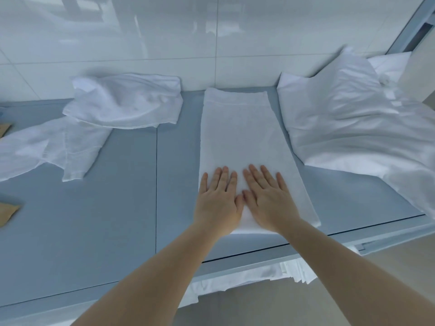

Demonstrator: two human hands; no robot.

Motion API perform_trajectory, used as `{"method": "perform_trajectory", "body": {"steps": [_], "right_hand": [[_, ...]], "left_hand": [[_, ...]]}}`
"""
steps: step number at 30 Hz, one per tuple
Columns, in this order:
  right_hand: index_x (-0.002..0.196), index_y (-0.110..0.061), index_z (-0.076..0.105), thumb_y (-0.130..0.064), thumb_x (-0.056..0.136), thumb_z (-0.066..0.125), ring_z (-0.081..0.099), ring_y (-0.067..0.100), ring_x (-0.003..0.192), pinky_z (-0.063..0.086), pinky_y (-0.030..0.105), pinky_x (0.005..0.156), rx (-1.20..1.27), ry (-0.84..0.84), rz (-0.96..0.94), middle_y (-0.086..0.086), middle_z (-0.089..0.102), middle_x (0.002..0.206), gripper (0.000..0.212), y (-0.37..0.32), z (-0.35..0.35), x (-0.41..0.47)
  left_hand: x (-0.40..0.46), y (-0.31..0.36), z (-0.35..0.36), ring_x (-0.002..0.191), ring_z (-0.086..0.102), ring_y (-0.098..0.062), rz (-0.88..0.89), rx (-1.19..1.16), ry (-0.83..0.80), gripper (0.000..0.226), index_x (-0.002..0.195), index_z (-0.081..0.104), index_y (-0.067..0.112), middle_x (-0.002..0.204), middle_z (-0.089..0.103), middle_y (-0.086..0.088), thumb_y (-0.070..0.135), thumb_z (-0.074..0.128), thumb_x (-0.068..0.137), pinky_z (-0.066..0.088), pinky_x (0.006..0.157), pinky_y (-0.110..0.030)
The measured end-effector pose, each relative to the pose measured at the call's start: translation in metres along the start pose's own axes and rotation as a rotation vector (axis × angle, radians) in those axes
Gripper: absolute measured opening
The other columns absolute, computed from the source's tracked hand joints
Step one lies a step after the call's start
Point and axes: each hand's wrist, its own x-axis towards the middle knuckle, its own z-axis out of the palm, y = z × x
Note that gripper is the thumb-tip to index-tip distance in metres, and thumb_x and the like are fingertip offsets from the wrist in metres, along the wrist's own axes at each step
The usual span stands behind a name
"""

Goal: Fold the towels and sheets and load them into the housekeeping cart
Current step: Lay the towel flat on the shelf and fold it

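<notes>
A white towel [242, 135], folded into a long strip, lies on the blue-grey table [122, 208] and runs from the wall to the near edge. My left hand [217, 198] and my right hand [267, 197] lie flat side by side on its near end, fingers straight and pressing down, thumbs nearly touching. A crumpled white towel [127, 102] sits at the back left, partly on another loose white cloth [49, 147]. A heap of shiny white sheets [353, 123] fills the right side.
A glossy white tiled wall [211, 38] backs the table. Folded white linen [294, 270] shows on a shelf below the near table edge. Brown paper-like pieces [8, 214] lie at the far left. A metal frame [409, 29] stands at the top right.
</notes>
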Motion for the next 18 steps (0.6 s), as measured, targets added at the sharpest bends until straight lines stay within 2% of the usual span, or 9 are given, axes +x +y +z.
{"method": "perform_trajectory", "body": {"steps": [3, 6, 8, 11, 15, 18], "right_hand": [[0.152, -0.033, -0.006, -0.053, 0.095, 0.003, -0.012, 0.012, 0.147, -0.009, 0.043, 0.119, -0.053, -0.043, 0.075, -0.013, -0.009, 0.160, 0.061, 0.023, -0.005, -0.010], [0.153, -0.029, -0.002, -0.050, 0.098, 0.005, -0.010, 0.017, 0.148, -0.012, 0.051, 0.116, -0.163, -0.018, 0.114, -0.010, -0.006, 0.160, 0.059, 0.030, -0.016, -0.026], [0.153, -0.026, 0.002, -0.053, 0.094, -0.001, -0.006, 0.018, 0.148, -0.008, 0.047, 0.118, -0.162, 0.000, 0.009, -0.008, -0.005, 0.159, 0.064, 0.026, -0.018, -0.041], [0.149, -0.030, -0.013, -0.070, 0.082, -0.011, -0.016, 0.017, 0.146, -0.008, 0.038, 0.120, -0.082, -0.096, -0.085, -0.008, -0.019, 0.156, 0.078, 0.025, -0.012, -0.066], [0.146, -0.032, -0.025, -0.088, 0.067, -0.007, -0.030, 0.018, 0.142, -0.010, 0.038, 0.119, -0.080, -0.169, -0.086, -0.005, -0.031, 0.154, 0.098, 0.031, -0.014, -0.084], [0.145, -0.034, -0.028, -0.092, 0.066, 0.008, -0.031, 0.019, 0.141, -0.010, 0.038, 0.119, -0.085, -0.192, -0.109, -0.005, -0.034, 0.153, 0.104, 0.029, -0.014, -0.097]], "left_hand": [[-0.007, -0.008, -0.002, 0.148, -0.014, -0.020, 0.050, 0.033, -0.034, 0.060, 0.154, 0.002, 0.024, 0.162, -0.002, 0.000, 0.047, 0.012, 0.100, -0.016, 0.117, -0.045], [-0.019, -0.016, -0.007, 0.145, -0.024, -0.021, 0.108, 0.061, -0.065, 0.057, 0.154, -0.002, 0.027, 0.162, -0.008, 0.005, 0.046, 0.008, 0.101, -0.022, 0.114, -0.044], [-0.028, -0.020, -0.007, 0.145, -0.024, -0.020, 0.188, 0.075, -0.100, 0.057, 0.153, -0.006, 0.026, 0.161, -0.010, 0.005, 0.046, 0.008, 0.102, -0.021, 0.115, -0.041], [-0.045, -0.029, -0.009, 0.143, -0.028, -0.016, 0.258, 0.028, -0.173, 0.068, 0.150, -0.014, 0.032, 0.159, -0.019, 0.007, 0.063, -0.002, 0.091, -0.018, 0.117, -0.036], [-0.063, -0.032, -0.017, 0.139, -0.035, -0.012, 0.261, -0.046, -0.254, 0.095, 0.149, -0.019, 0.037, 0.155, -0.030, 0.010, 0.087, -0.006, 0.069, -0.015, 0.118, -0.037], [-0.076, -0.029, -0.018, 0.141, -0.032, -0.014, 0.268, -0.042, -0.271, 0.100, 0.150, -0.017, 0.036, 0.155, -0.029, 0.008, 0.089, 0.010, 0.071, -0.013, 0.119, -0.038]]}}
